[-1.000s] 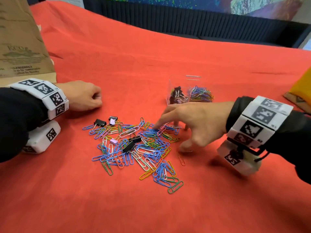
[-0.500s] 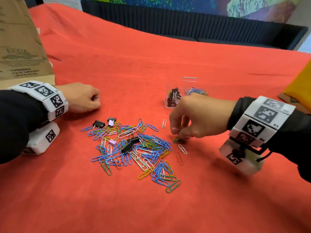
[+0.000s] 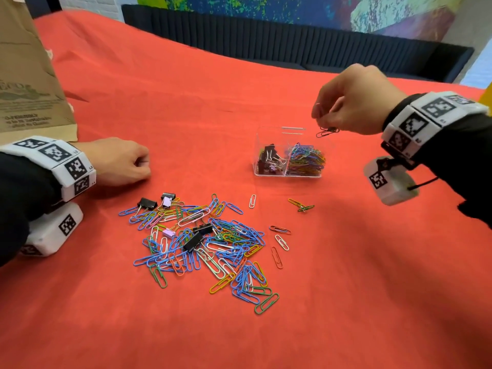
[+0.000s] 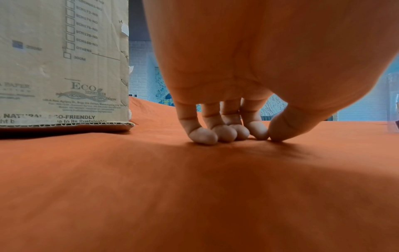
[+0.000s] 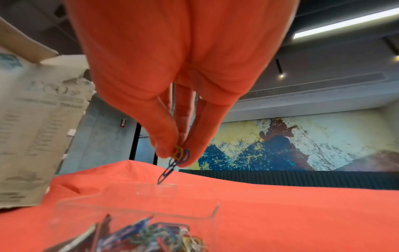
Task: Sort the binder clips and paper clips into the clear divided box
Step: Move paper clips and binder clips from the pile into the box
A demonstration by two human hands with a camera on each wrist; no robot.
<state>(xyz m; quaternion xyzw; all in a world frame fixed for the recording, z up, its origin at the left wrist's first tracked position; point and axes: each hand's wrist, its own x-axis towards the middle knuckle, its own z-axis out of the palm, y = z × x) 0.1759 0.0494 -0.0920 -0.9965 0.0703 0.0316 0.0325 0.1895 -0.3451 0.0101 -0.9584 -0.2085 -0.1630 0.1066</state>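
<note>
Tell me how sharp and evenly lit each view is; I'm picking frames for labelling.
Head view: sharp, evenly lit, edges bowed by the wide lens. Left wrist: left hand sharp, foreground cloth soft and shadowed. Right wrist: right hand tinted red, cardboard box blurred, ceiling light glaring.

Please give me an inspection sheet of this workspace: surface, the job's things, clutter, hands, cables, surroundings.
Surface: red cloth over the table, slightly creased.
Job's things: clear divided box, open, binder clips in its left compartment, paper clips in its right; mixed pile of loose paper clips and a few binder clips near the person; some stray paper clips to the right of the pile.
Clutter: cardboard box at far left; a yellow thing at the right edge, too cut off to identify.
Hands: left hand rests curled on the cloth, holding nothing; right hand pinches a few paper clips above the box.
Cables: thin black cord at the right wrist camera.
Surroundings: dark bench, painted wall behind.
</note>
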